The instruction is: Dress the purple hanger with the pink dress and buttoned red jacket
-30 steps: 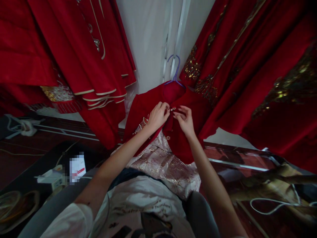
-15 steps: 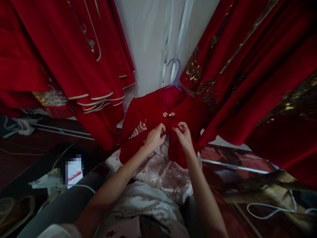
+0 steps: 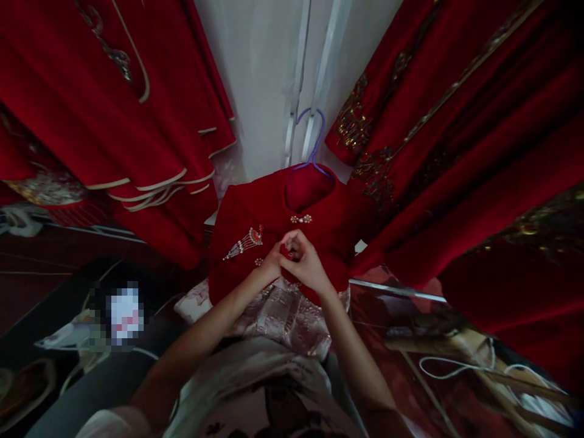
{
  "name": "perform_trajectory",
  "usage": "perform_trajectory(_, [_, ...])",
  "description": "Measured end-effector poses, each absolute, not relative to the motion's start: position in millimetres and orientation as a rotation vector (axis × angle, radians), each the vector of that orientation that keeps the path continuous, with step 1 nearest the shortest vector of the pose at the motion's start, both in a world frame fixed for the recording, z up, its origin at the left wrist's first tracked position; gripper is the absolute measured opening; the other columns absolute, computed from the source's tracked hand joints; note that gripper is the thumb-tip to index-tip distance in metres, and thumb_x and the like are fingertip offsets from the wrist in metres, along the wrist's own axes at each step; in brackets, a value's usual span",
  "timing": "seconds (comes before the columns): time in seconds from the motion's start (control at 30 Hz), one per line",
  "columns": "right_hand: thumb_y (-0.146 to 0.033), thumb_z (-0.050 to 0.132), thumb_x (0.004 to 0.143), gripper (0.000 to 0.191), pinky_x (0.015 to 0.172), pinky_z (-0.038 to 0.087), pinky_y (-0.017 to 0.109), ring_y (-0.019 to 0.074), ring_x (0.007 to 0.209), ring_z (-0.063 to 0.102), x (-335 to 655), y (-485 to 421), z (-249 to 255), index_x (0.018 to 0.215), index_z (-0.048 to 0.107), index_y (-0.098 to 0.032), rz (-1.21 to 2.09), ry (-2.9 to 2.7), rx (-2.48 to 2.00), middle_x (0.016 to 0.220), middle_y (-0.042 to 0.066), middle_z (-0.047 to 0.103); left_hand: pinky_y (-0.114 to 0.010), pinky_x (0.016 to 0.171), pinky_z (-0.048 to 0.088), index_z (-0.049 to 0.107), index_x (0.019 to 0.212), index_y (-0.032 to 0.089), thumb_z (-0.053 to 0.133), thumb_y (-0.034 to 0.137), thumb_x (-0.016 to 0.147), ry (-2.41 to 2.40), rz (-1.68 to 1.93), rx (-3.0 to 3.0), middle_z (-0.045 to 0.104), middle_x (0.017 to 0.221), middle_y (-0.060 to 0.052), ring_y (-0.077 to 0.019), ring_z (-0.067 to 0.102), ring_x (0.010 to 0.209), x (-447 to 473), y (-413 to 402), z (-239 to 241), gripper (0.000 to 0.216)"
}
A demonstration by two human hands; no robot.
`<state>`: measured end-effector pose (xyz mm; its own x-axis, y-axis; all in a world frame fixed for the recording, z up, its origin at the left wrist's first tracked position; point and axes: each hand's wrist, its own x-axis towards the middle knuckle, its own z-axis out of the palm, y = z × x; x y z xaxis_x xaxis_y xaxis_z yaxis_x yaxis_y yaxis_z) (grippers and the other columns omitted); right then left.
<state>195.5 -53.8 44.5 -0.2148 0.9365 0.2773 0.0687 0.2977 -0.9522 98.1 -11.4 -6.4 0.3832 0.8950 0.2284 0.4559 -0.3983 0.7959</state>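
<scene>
Left hand (image 3: 272, 266), right hand (image 3: 307, 265): together, fingers curled, hold unclear in dimness; red jacket (image 3: 246, 205) beneath, clasp (image 3: 301, 219) just beyond.

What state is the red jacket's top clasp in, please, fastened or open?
Fastened, it appears: the top clasp spans the front of the red jacket as one joined piece.

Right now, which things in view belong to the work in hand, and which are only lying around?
In the work: red jacket, with its beaded neck clasp and tasselled brooch; purple hanger; left hand and right hand, together at its front.

Only around: red garments hanging on both sides; white cord at right.
</scene>
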Motion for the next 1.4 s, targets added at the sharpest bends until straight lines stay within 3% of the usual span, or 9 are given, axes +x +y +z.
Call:
perform_trajectory(0.17, [-0.021,0.066,0.073,0.026,0.069,0.043,0.025,0.0136,0.080,0.052,206.4,-46.5,58.2,0.095,0.051,-0.023,1.099,-1.622,-0.961,0.088,-0.001,0.051,-0.031,0.082,0.051,0.065,0.092,0.019,0.051,0.006,0.071,0.819,0.667,2.245,0.068,0.091,-0.004,-0.0174,0.063,0.084,68.9,-8.5,13.6,0.028])
perform_trajectory(0.43, [-0.029,0.066,0.076,0.020,0.065,0.040,0.025,0.0123,0.068,0.050,164.7,-37.8,31.0,0.089,0.053,-0.022,0.794,-1.458,-1.152,0.078,-0.002,0.054,-0.031,0.077,0.049,0.060,0.094,0.013,0.053,0.010,0.074,0.896,0.544,2.369,0.066,0.092,-0.009,-0.0212,0.062,0.084,27.0,-22.3,15.4,0.021])
perform_trajectory(0.63, [-0.034,0.066,0.079,0.020,0.058,0.036,0.025,0.0119,0.060,0.043,155.4,-52.2,22.3,0.080,0.050,-0.022,0.653,-1.279,-1.235,0.067,-0.005,0.046,-0.039,0.091,0.038,0.058,0.096,0.023,0.057,0.029,0.084,1.142,0.744,2.460,0.057,0.090,-0.002,-0.0200,0.054,0.091,-33.0,-14.5,15.6,0.013])
perform_trajectory(0.73, [-0.036,0.069,0.076,0.025,0.058,0.037,0.025,0.0127,0.062,0.044,160.5,-68.0,17.8,0.080,0.049,-0.023,0.589,-1.149,-1.291,0.071,-0.003,0.048,-0.039,0.092,0.039,0.053,0.100,0.022,0.065,0.035,0.080,1.369,0.978,2.302,0.054,0.099,-0.004,-0.0214,0.051,0.098,-57.6,0.2,1.1,0.026])
perform_trajectory(0.87, [-0.035,0.072,0.074,0.025,0.061,0.040,0.027,0.0148,0.068,0.048,163.6,-91.3,8.7,0.086,0.053,-0.025,0.571,-1.095,-1.354,0.083,-0.001,0.054,-0.036,0.094,0.043,0.044,0.113,0.021,0.067,0.033,0.079,1.243,1.099,2.196,0.049,0.110,-0.008,-0.0204,0.051,0.104,-65.3,15.4,-19.5,0.043])
perform_trajectory(0.97, [-0.033,0.070,0.076,0.020,0.057,0.037,0.027,0.0144,0.062,0.044,162.9,-101.8,2.5,0.080,0.051,-0.025,0.570,-1.040,-1.394,0.078,-0.001,0.051,-0.037,0.095,0.045,0.043,0.118,0.020,0.066,0.032,0.080,1.210,1.099,2.186,0.048,0.110,-0.008,-0.0198,0.052,0.103,-59.0,22.5,-26.0,0.046])
perform_trajectory(1.07, [-0.031,0.066,0.078,0.018,0.055,0.036,0.028,0.0154,0.060,0.043,160.5,-103.2,-0.4,0.078,0.049,-0.026,0.546,-1.021,-1.421,0.075,-0.001,0.048,-0.038,0.094,0.046,0.047,0.116,0.021,0.067,0.033,0.080,1.245,1.127,2.149,0.049,0.107,-0.007,-0.0200,0.053,0.100,-50.7,27.1,-28.7,0.043])
perform_trajectory(1.23, [-0.030,0.064,0.079,0.015,0.068,0.043,0.032,0.0197,0.078,0.051,159.6,-100.8,-0.8,0.080,0.049,-0.027,0.561,-1.087,-1.362,0.083,0.001,0.052,-0.035,0.089,0.048,0.054,0.106,0.022,0.055,0.036,0.089,1.312,1.297,1.995,0.053,0.100,-0.005,-0.0182,0.056,0.093,-41.0,24.9,-34.3,0.021])
perform_trajectory(1.4, [-0.032,0.066,0.080,0.019,0.056,0.038,0.024,0.0121,0.063,0.045,163.3,-108.5,1.3,0.089,0.051,-0.025,0.749,-1.059,-1.300,0.080,-0.002,0.050,-0.032,0.086,0.047,0.059,0.100,0.021,0.049,0.034,0.093,1.387,1.475,1.920,0.056,0.094,-0.005,-0.0168,0.056,0.090,-36.9,17.7,-38.5,0.017])
